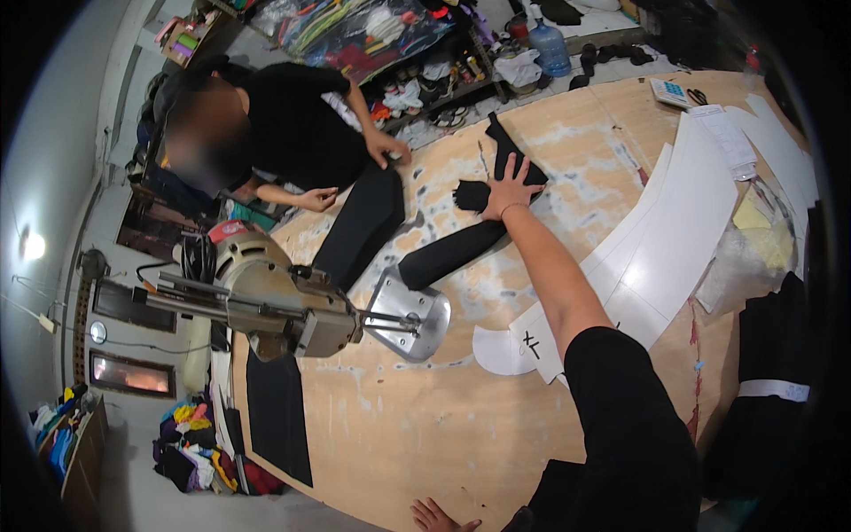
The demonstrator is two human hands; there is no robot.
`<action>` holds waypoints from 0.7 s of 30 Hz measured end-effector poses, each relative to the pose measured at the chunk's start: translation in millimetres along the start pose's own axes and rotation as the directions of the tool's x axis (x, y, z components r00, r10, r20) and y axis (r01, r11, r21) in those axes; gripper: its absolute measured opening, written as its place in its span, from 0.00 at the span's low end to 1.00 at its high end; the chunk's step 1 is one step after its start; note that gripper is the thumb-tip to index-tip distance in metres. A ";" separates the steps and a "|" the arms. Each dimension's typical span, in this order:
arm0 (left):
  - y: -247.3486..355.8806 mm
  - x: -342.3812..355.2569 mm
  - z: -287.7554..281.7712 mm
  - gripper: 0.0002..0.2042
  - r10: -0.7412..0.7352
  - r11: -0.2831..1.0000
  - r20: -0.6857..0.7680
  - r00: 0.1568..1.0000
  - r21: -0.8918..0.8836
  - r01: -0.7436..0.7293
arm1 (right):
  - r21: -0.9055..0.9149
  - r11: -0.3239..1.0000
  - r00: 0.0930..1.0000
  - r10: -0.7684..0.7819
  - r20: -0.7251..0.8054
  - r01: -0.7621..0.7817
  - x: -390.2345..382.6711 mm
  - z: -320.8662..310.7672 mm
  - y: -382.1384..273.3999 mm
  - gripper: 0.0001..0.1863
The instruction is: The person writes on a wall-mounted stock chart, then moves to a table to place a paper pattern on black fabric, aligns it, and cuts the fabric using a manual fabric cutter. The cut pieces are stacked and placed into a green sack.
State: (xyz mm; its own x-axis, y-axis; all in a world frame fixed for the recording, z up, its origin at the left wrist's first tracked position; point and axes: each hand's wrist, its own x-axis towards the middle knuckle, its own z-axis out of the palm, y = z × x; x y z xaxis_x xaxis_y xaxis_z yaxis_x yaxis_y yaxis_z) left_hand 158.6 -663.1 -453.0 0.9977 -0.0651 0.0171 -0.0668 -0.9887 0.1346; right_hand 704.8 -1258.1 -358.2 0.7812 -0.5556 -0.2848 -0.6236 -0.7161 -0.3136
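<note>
My right hand [510, 188] reaches far across the table, fingers spread and lying flat on a small bunch of black fabric scraps [501, 137]. Just below it, a long thick black fabric piece [452, 253] extends toward a cloth cutting machine [284, 306], its end by the metal base plate [417, 332]. At the bottom edge, my left hand [439, 516] shows only in part, fingers apart and holding nothing. Across the table, a co-worker in a black shirt [297, 124] has hands near a wide stack of black fabric [363, 222].
White paper patterns [656, 257] cover the right side of the wooden table [399, 426]. A calculator [669, 92] and scissors [698, 96] lie at the far right. Another black panel [277, 417] rests at the left edge; a black fabric roll [771, 355] stands right.
</note>
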 end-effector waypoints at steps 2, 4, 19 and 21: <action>-3.0 -1.3 -5.3 0.46 -0.019 1.000 0.041 0.999 0.018 0.018 | 0.030 0.999 0.999 0.026 0.032 -0.027 4.8 5.7 -3.1 0.45; -11.8 8.4 -14.7 0.72 -0.176 0.984 0.460 0.871 0.052 0.171 | 0.109 0.993 0.998 0.053 -0.023 -0.050 2.0 6.9 -5.5 0.39; -2.2 17.9 -40.0 0.84 -0.209 0.975 0.584 0.785 0.066 0.211 | 0.672 0.740 0.851 0.367 -0.376 -0.022 -53.0 -9.0 112.0 0.32; -2.0 18.0 -40.6 0.84 -0.201 0.977 0.572 0.795 0.054 0.208 | 0.843 0.537 0.884 0.392 -0.254 0.004 -77.6 -34.4 128.5 0.30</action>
State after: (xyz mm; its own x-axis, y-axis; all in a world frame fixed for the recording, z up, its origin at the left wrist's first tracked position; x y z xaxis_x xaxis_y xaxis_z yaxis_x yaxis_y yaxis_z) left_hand 176.4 -656.8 -412.8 0.8112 0.0698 -0.5805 0.1431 -0.9864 0.0813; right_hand 565.1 -1321.5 -345.2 0.4535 -0.8794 -0.1445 -0.3571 -0.0308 -0.9336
